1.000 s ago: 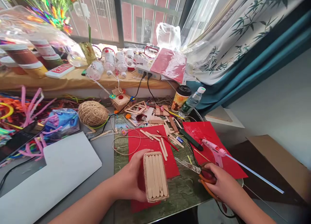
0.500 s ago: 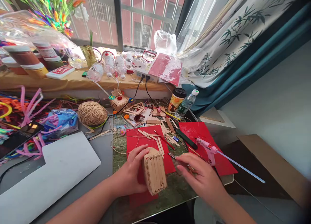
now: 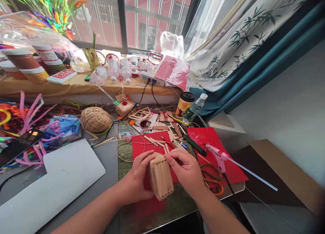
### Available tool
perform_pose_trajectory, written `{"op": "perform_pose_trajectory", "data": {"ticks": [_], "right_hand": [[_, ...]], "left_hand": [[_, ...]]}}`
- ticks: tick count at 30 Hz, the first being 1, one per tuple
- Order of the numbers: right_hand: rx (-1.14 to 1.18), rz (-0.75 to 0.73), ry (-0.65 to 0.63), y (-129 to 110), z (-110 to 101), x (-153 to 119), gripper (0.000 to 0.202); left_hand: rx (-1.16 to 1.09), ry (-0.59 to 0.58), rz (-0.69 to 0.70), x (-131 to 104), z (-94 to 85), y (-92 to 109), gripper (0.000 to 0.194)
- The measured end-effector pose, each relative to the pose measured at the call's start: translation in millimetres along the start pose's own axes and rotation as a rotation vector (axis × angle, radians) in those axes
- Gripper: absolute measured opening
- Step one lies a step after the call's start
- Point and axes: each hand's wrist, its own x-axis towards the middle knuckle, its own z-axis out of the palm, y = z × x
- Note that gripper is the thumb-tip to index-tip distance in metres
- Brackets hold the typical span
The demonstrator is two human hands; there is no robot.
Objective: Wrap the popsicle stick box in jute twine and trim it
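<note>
My left hand (image 3: 138, 174) is closed round a small box (image 3: 163, 179) faced with craft sticks, its edges trimmed with twine. The stick-covered side faces me, and the box is tilted above the red sheet. At the box's upper right corner, my right hand (image 3: 186, 169) has thumb and forefinger pinched together against the trim. Whatever lies between those fingertips is too small to make out. Scissors (image 3: 218, 190) with orange-brown handles lie to the right of my right hand, partly hidden behind it.
A pink glue gun (image 3: 217, 156) with a long glue stick rests on another red sheet (image 3: 233, 171). Loose craft sticks (image 3: 152, 141) lie beyond the box. A twine ball (image 3: 95, 120), a water bottle (image 3: 194, 108), a lidded cup (image 3: 184, 104) and white card (image 3: 68, 166) stand or lie around.
My right hand has let go of the scissors, which now lie at the table's right. It has moved left to the box's top corner. My left hand and the box have hardly moved.
</note>
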Motion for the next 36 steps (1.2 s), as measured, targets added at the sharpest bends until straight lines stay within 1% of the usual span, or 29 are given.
{"op": "perform_pose_trajectory", "data": {"ticks": [2,4,5,7,9,11,12,14,15,16,17,19,20,22,24,26,28,30,36], "right_hand": [[-0.050,-0.039,0.044,1,3,0,0.018],[-0.067,-0.020,0.107,4,6,0,0.021],[-0.025,0.031,0.151,7,7,0,0.023],[0.160,0.173,0.234,13,9,1,0.030],[0.353,0.275,0.274,20,9,2,0.038],[0.406,0.300,0.265,25,9,2,0.045],[0.390,0.289,0.262,26,9,2,0.043],[0.362,0.245,0.257,25,9,2,0.028],[0.370,0.225,0.239,22,10,1,0.029],[0.398,0.220,0.208,20,11,0,0.038],[0.440,0.236,0.166,16,12,-1,0.044],[0.523,0.323,0.080,11,17,-5,0.037],[0.557,0.370,0.068,8,20,-6,0.032],[0.616,0.443,0.103,6,25,-9,0.028],[0.684,0.499,0.154,6,30,-11,0.027],[0.756,0.546,0.177,5,33,-11,0.028],[0.801,0.567,0.177,4,34,-10,0.029],[0.825,0.575,0.170,2,34,-9,0.029],[0.850,0.583,0.130,2,32,-11,0.033]], "left_hand": [[-0.001,-0.002,-0.016,0,0.1,1,0.128],[-0.007,0.005,-0.030,1,0.2,1,0.128],[-0.014,0.015,-0.033,1,0.1,1,0.128],[-0.029,0.043,-0.031,1,-0.6,1,0.129],[-0.036,0.057,-0.033,2,-1.6,1,0.131],[-0.034,0.053,-0.044,2,-2.3,1,0.132],[-0.032,0.053,-0.047,3,-2.3,1,0.133],[-0.030,0.062,-0.044,3,-1.5,1,0.134],[-0.030,0.069,-0.036,3,-0.7,0,0.134],[-0.029,0.079,-0.025,3,0.2,0,0.132],[-0.026,0.090,-0.007,3,1.1,-2,0.130],[-0.010,0.106,0.038,3,2.4,-4,0.124],[0.005,0.112,0.066,4,2.8,-5,0.120],[0.050,0.128,0.128,5,2.7,-6,0.113],[0.108,0.157,0.181,6,1.8,-6,0.106],[0.174,0.198,0.216,7,0.5,-5,0.100],[0.232,0.228,0.229,8,-0.7,-5,0.097],[0.268,0.234,0.234,8,-1.7,-5,0.096],[0.284,0.234,0.232,8,-2.5,-5,0.095]]}}
